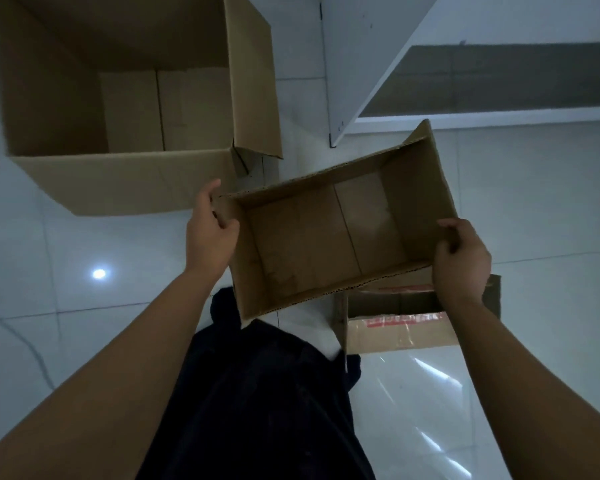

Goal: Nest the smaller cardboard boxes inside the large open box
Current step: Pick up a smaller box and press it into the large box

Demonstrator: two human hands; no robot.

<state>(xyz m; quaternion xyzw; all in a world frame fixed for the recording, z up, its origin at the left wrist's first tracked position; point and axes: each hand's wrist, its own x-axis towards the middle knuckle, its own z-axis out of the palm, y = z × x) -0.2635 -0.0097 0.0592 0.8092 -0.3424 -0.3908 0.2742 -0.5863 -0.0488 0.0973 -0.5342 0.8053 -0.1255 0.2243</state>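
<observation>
Cardboard, the smaller box (329, 233) hangs open-side up, left hand (211, 233) and right hand (462, 259) pinching its short end walls, while the large open box (118, 98) waits up-left, nearer the left hand and seemingly empty.

both hands (211, 237) (461, 258) closed, arms outstretched

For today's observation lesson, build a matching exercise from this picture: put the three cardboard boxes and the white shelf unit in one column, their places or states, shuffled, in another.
Things:
1. large open box
2. held box
3. taped box
4. white shelf unit

States:
A. red-printed tape along its rim
B. gripped at both ends by the left hand and right hand
C. top right, beyond the boxes
D. on the floor, top left

Pairs: 1-D, 2-B, 3-A, 4-C
</observation>
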